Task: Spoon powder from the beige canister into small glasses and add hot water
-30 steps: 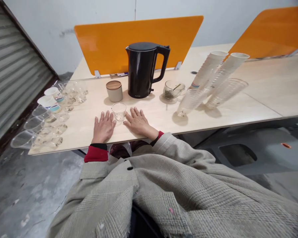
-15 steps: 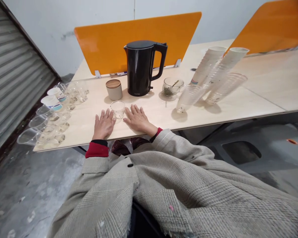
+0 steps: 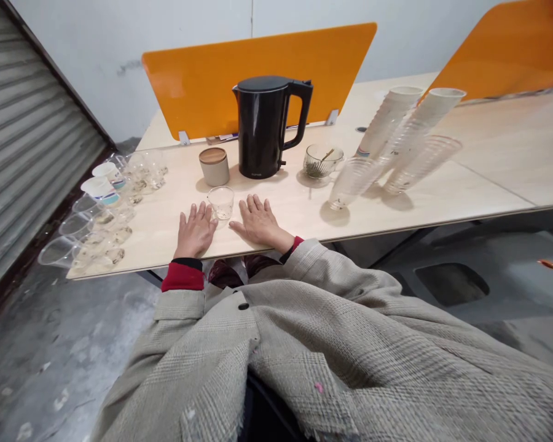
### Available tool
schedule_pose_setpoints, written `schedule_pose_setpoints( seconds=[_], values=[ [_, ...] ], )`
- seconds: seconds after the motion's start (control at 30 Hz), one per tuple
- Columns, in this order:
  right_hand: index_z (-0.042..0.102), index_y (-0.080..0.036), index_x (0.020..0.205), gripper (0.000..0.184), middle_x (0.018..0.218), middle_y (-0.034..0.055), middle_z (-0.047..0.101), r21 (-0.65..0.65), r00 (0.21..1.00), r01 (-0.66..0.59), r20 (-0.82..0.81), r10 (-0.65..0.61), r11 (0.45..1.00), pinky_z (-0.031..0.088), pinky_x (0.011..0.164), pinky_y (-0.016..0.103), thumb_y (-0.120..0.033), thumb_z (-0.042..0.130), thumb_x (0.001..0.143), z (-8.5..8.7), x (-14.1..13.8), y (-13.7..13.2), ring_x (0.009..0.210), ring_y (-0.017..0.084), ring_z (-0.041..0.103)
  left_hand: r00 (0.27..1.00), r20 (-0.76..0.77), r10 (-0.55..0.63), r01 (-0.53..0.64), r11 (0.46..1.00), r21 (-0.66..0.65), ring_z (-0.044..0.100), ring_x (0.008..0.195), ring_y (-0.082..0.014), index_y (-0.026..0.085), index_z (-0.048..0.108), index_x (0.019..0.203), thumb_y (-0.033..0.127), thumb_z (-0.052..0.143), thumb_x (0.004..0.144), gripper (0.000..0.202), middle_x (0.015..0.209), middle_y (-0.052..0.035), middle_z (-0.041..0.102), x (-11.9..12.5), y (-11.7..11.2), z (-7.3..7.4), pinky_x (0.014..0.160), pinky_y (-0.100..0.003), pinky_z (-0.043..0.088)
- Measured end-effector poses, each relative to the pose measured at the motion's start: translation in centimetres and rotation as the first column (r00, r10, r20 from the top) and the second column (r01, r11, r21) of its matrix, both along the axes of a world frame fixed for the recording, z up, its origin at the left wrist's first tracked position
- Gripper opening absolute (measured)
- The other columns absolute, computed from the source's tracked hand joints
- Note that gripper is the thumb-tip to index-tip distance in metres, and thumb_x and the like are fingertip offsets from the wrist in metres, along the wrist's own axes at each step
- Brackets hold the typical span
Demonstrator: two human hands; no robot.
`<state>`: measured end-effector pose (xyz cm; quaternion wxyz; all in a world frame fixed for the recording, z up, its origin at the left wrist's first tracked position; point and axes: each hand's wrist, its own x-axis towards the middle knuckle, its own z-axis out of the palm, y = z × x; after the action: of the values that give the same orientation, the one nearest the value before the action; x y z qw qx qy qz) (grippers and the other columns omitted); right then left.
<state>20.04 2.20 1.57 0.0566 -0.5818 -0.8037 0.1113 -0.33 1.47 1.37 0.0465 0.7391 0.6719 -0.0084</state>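
My left hand [image 3: 196, 230] lies flat on the table, fingers spread, just left of a clear plastic cup [image 3: 222, 204] with dark specks near its base. On the cup's other side my right hand [image 3: 258, 222] also rests palm down with its fingers apart. Neither hand holds anything. Behind the cup stand a grey canister [image 3: 214, 172] with a wooden lid and a black electric kettle [image 3: 260, 132], its handle to the right. A glass cup [image 3: 323, 164] to the right of the kettle contains dried leaves and a small stick-like piece.
Tall stacks of paper cups [image 3: 387, 120] and clear plastic cups [image 3: 350, 184] stand on the right. Several used cups [image 3: 76, 226] line the left end of the wooden table [image 3: 276, 236]. An orange divider [image 3: 193, 86] rises behind the kettle; a grey chair [image 3: 511, 270] is at the right.
My right hand has shifted slightly away from the cup, its fingers now a little apart from it. My left hand stays flat in place. The whole view has drifted slightly.
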Motion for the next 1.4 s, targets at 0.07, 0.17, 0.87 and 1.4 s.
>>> schedule_pose_setpoints(
  seconds=[0.07, 0.17, 0.87, 1.4],
  values=[
    [0.025, -0.002, 0.173, 0.089, 0.182, 0.0280, 0.013, -0.006, 1.000, 0.002, -0.001, -0.002, 1.000, 0.006, 0.138, 0.061, -0.063, 0.040, 0.109, 0.0, 0.0, 0.0, 0.172, 0.040, 0.008, 1.000, 0.009, -0.001, 0.001, 1.000, 0.001, 0.008, 0.173, -0.0320, 0.017, 0.022, 0.175, 0.047, 0.015, 0.111, 0.071, 0.186, -0.0057, 0.013, 0.0, 0.0, 0.0, 0.139, -0.063, 0.009],
    [0.025, -0.002, 0.173, 0.089, 0.182, 0.0280, 0.013, -0.004, 1.000, 0.004, -0.007, -0.004, 1.000, 0.005, 0.137, 0.062, -0.063, 0.040, 0.109, -0.1, 0.0, 0.0, 0.172, 0.040, 0.008, 1.000, 0.016, 0.005, -0.005, 1.000, 0.001, 0.008, 0.173, -0.0308, 0.017, 0.023, 0.175, 0.047, 0.015, 0.111, 0.071, 0.186, -0.0053, 0.013, 0.0, -0.1, 0.0, 0.139, -0.061, 0.008],
    [0.024, -0.003, 0.173, 0.089, 0.182, 0.0280, 0.013, -0.005, 1.000, 0.003, -0.001, -0.003, 1.000, 0.005, 0.137, 0.063, -0.063, 0.039, 0.109, -0.6, -0.1, 0.4, 0.172, 0.040, 0.007, 1.000, 0.024, 0.000, -0.001, 1.000, 0.016, 0.009, 0.173, -0.0319, 0.018, 0.024, 0.175, 0.047, 0.016, 0.111, 0.071, 0.186, -0.0051, 0.014, 0.0, -0.1, -0.2, 0.139, -0.061, 0.010],
    [0.025, -0.003, 0.173, 0.090, 0.182, 0.0287, 0.014, 0.013, 1.000, -0.001, -0.005, 0.001, 1.000, 0.006, 0.136, 0.065, -0.065, 0.039, 0.108, -1.3, 0.0, 0.8, 0.172, 0.041, 0.008, 0.999, 0.039, -0.010, 0.009, 1.000, 0.021, 0.010, 0.173, -0.0323, 0.020, 0.024, 0.175, 0.048, 0.016, 0.111, 0.070, 0.186, -0.0060, 0.015, -0.1, 0.0, -0.3, 0.139, -0.063, 0.009]
  ],
)
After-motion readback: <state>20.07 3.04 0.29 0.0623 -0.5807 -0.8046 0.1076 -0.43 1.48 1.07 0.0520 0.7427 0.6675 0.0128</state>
